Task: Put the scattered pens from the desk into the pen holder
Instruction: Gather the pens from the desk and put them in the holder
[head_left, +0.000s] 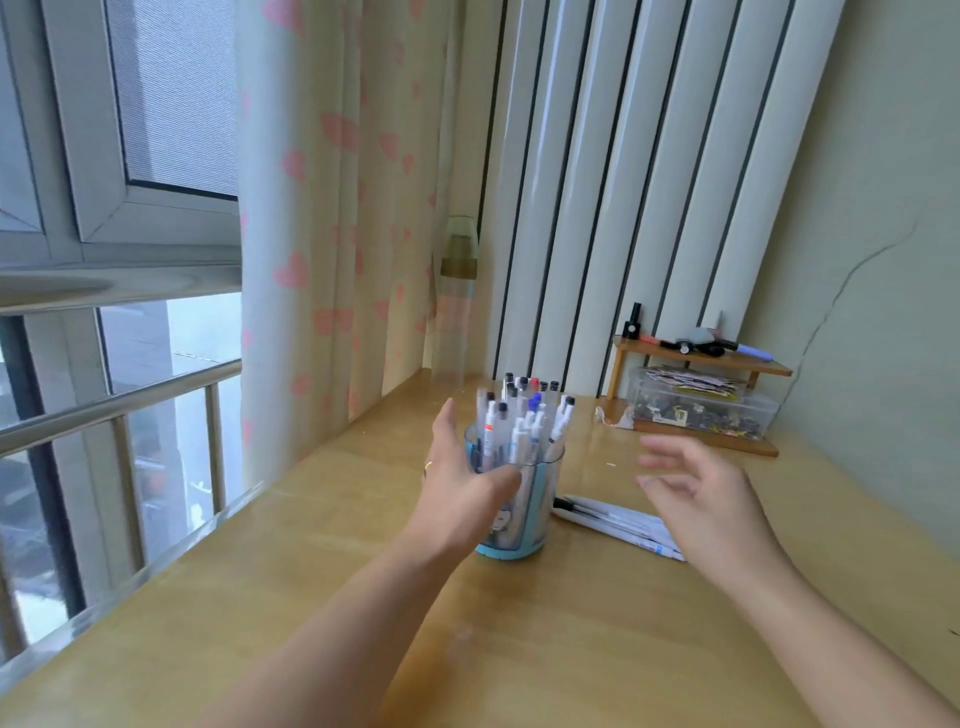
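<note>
Several pens (621, 522) lay on the table (519, 649); left hand (460, 478) touched the pen holder (519, 499), grip wide; right hand (701, 488) hovered, grip wide

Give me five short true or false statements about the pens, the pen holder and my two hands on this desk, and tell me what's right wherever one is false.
1. The pen holder stands upright on the desk. True.
2. The pen holder is empty. False: many pens stand in it.
3. Loose pens lie on the desk to the right of the holder. True.
4. The right hand grips a pen. False: its fingers are spread and hold nothing; it hovers over the loose pens.
5. The left hand rests flat on the desk, far from the holder. False: it is at the holder's left side, thumb across its front.
</note>
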